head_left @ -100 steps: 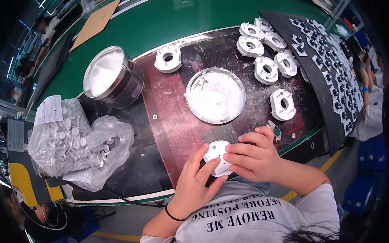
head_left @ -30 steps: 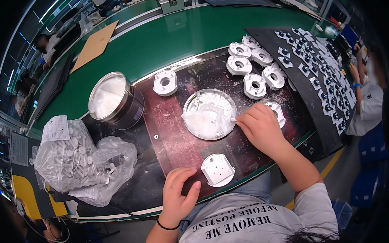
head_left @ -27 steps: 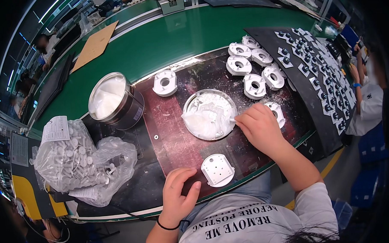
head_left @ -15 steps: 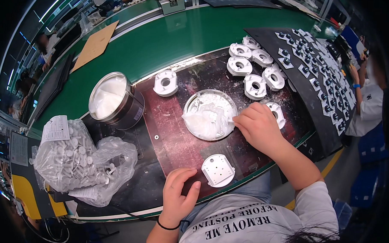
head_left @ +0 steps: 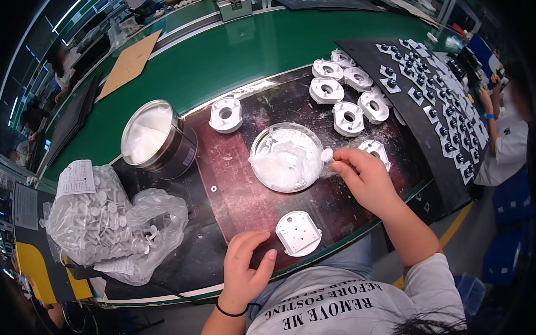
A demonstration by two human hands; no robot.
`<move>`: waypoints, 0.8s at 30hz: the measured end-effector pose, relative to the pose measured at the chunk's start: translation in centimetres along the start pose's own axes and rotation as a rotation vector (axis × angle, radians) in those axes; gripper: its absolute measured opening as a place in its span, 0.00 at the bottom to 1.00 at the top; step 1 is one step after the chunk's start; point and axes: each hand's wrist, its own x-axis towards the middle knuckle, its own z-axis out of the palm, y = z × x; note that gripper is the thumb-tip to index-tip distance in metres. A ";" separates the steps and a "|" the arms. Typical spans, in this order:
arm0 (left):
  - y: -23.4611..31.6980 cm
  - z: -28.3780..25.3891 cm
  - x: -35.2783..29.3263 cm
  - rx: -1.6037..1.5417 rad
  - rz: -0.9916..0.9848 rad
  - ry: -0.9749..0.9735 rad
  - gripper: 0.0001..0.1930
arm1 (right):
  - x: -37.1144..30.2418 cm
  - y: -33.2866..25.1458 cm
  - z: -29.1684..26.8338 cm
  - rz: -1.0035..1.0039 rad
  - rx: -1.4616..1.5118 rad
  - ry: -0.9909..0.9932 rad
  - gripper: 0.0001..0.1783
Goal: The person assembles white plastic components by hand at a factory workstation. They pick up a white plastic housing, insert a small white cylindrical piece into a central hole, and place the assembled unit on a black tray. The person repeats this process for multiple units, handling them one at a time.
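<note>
My right hand (head_left: pixel 364 177) pinches a small white plastic piece with a round disc head (head_left: pixel 326 155) between thumb and fingers. It hangs just off the right rim of a shallow round metal dish (head_left: pixel 277 133). White grease-like paste (head_left: pixel 280 166) lies heaped in that dish. Close to the table's front edge, my left hand (head_left: pixel 246 264) rests with its fingers apart and nothing in them. Just right of those fingers lies a white flat-faced housing (head_left: pixel 298 232) with small holes. Another white housing (head_left: pixel 375 152) sits partly hidden behind my right hand.
Left stand a tin (head_left: pixel 172 148) of white paste and a clear bag (head_left: pixel 95 218) of similar disc-headed pieces. Several white ring-holed housings (head_left: pixel 327 90) cluster at the back right, one (head_left: pixel 225 114) apart. A black board (head_left: pixel 423 135) bears rows of small parts. A co-worker (head_left: pixel 509 132) is far right.
My right hand has drawn back slightly right and down from the dish, and the disc head of the white piece now shows clear of the paste. My left hand stays put.
</note>
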 end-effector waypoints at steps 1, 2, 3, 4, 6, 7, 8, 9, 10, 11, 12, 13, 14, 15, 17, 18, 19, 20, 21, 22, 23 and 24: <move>0.1 0.0 0.0 0.005 -0.004 -0.003 0.17 | 0.0 -0.1 0.0 0.042 0.057 -0.021 0.11; 0.1 0.1 0.0 0.009 0.000 -0.010 0.17 | 0.0 -0.1 0.1 0.085 0.114 -0.041 0.11; 0.1 0.1 0.0 0.013 0.003 -0.017 0.18 | 0.0 -0.1 0.1 0.127 0.170 -0.062 0.12; 0.1 0.1 0.1 0.018 0.007 -0.023 0.18 | 0.0 0.0 0.1 0.113 0.154 -0.054 0.11; 0.1 0.1 0.1 0.017 0.017 -0.023 0.19 | 0.0 0.3 0.3 0.084 0.124 -0.041 0.10; 0.1 0.1 0.0 0.018 0.020 -0.022 0.19 | 0.0 0.3 0.3 0.009 0.051 -0.014 0.09; 0.1 0.1 0.0 0.017 0.022 -0.021 0.19 | 0.0 0.2 0.2 -0.066 -0.023 0.012 0.09; 0.1 0.1 0.0 0.018 0.023 -0.018 0.19 | 0.0 0.2 0.3 -0.143 -0.095 0.038 0.08; 0.1 0.0 -0.1 0.019 0.025 -0.014 0.19 | -0.1 0.4 0.5 -0.205 -0.146 0.068 0.08; 0.1 0.0 -0.1 0.018 0.025 -0.017 0.19 | -0.2 1.0 0.8 -0.263 -0.200 0.101 0.08; 0.1 0.0 -0.1 0.018 0.025 -0.019 0.19 | -0.3 1.5 1.1 -0.321 -0.254 0.134 0.08; 0.1 0.1 0.0 0.018 0.025 -0.022 0.19 | -0.4 1.9 1.3 -0.339 -0.307 0.141 0.08; 0.0 0.1 -0.1 0.016 0.025 -0.023 0.19 | -0.5 2.2 1.5 -0.357 -0.360 0.147 0.08; 0.1 0.1 -0.1 0.014 0.024 -0.024 0.19 | -0.6 2.4 1.5 -0.375 -0.414 0.152 0.08; 0.0 0.1 0.0 0.012 0.024 -0.026 0.18 | -0.8 2.3 1.6 -0.389 -0.463 0.130 0.08; 0.0 0.2 0.0 0.012 0.024 -0.028 0.18 | -0.8 2.4 1.6 -0.396 -0.487 0.118 0.08; -0.1 0.2 0.0 0.011 0.024 -0.030 0.18 | -0.9 2.5 1.6 -0.397 -0.493 0.116 0.08; -0.1 0.2 0.0 0.013 0.028 -0.032 0.18 | -0.9 2.5 1.6 -0.400 -0.498 0.114 0.08; -0.2 0.1 0.0 0.015 0.033 -0.035 0.18 | -0.9 2.6 1.6 -0.404 -0.503 0.112 0.08; -0.2 0.1 0.0 0.017 0.037 -0.038 0.18 | -0.9 2.6 1.5 -0.407 -0.500 0.102 0.08; -0.2 0.1 0.0 0.018 0.038 -0.039 0.18 | -0.9 2.6 1.3 -0.411 -0.498 0.092 0.08; -0.2 0.2 0.0 0.020 0.038 -0.041 0.19 | -0.9 2.6 1.1 -0.415 -0.495 0.083 0.08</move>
